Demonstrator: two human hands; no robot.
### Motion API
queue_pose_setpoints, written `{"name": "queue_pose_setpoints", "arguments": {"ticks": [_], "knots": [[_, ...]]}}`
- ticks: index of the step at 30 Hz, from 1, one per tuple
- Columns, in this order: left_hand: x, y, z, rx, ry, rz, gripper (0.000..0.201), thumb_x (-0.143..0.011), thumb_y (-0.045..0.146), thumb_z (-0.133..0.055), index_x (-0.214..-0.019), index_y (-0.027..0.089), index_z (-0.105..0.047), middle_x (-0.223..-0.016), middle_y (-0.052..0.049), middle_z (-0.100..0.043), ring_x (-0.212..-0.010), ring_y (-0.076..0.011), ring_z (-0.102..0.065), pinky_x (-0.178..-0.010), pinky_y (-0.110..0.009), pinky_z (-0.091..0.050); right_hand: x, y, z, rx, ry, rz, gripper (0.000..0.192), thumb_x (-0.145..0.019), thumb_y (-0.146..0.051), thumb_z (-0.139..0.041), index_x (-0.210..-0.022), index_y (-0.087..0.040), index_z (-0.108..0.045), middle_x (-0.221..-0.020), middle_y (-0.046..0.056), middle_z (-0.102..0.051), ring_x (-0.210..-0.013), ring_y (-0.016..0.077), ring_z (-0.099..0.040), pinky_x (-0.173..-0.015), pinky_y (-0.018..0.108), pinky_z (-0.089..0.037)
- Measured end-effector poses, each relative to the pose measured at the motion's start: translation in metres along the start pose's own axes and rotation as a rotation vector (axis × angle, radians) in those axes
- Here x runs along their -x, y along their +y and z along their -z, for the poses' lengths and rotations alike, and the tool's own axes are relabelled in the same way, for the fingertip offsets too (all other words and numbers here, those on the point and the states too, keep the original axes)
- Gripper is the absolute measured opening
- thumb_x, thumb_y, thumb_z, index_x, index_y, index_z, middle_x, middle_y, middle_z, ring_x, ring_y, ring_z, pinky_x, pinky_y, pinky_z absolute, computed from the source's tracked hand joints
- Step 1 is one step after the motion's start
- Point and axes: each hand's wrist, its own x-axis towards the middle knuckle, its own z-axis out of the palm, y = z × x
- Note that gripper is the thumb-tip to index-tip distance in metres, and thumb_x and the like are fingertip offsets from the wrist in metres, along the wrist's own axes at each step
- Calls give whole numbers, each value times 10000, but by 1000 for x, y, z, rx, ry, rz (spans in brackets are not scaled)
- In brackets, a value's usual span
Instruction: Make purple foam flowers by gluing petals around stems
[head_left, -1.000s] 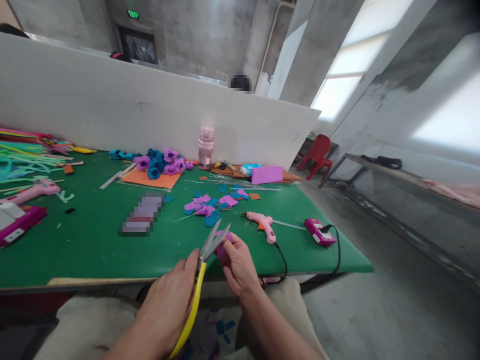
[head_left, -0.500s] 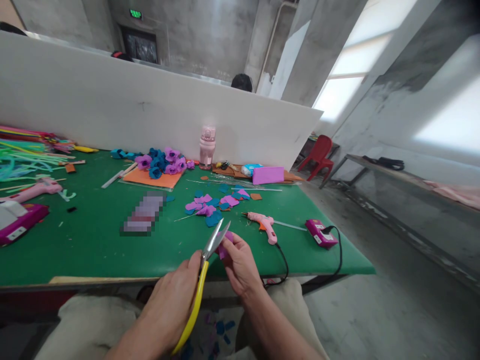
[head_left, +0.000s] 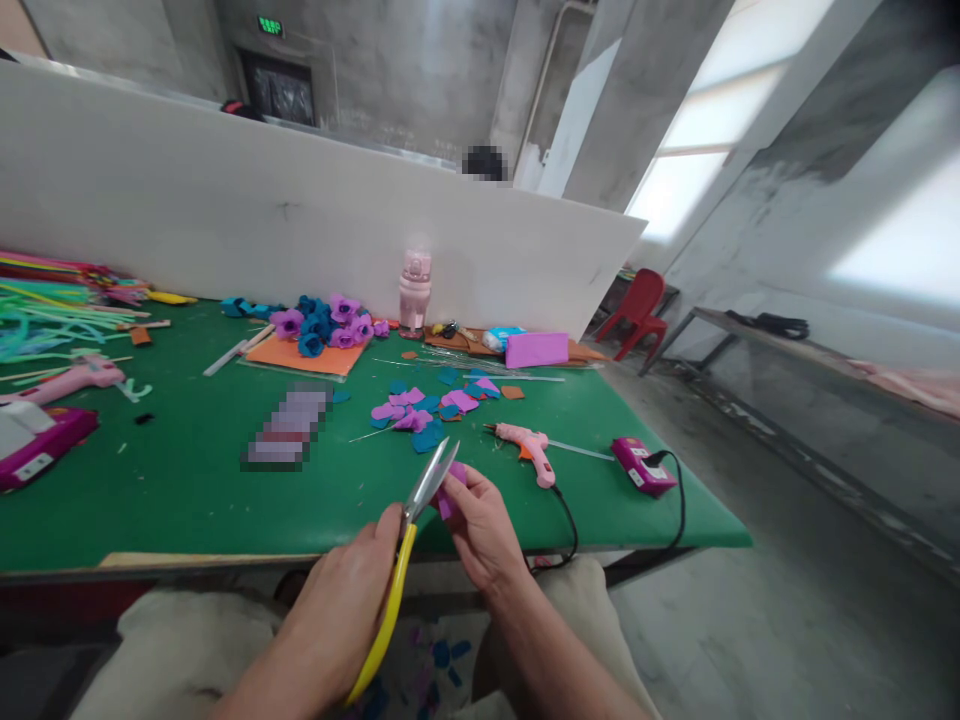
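While my left hand [head_left: 341, 590] has its fingers [head_left: 389, 523] wrapped round the yellow-handled scissors [head_left: 408, 535], blades slightly parted, my right hand [head_left: 484, 530] pinches a purple piece [head_left: 454, 494] beside them, left of the pink glue gun [head_left: 529, 447] and on its near side. From here I can't tell whether the piece sits between the blades. I'd close them smoothly, turning the piece rather than the scissors, fingertips well clear.
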Motion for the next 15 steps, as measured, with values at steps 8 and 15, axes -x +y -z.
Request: {"name": "queue_pose_setpoints", "arguments": {"ticks": [8,15], "knots": [[3,-3,2,4,2,-20,422,-819,131,-372,-1239,177,-390,-1034,-149,-649,-978,-246,-631,-816,-316,-456,0,-1,1,14,-21,-2,194,-631,-313,-766,-699,-159,-668,-622,-15,-586,-575,85,-471,-565,205,-367],[4,-1,5,-32,-15,3,393,-817,132,-367,-1205,173,-417,-986,-146,-658,-955,-246,-640,-809,-316,-460,0,0,5,40,-52,-3,184,-657,-315,-753,-716,-158,-676,-619,-16,-567,-584,92,-469,-579,217,-377]]}}
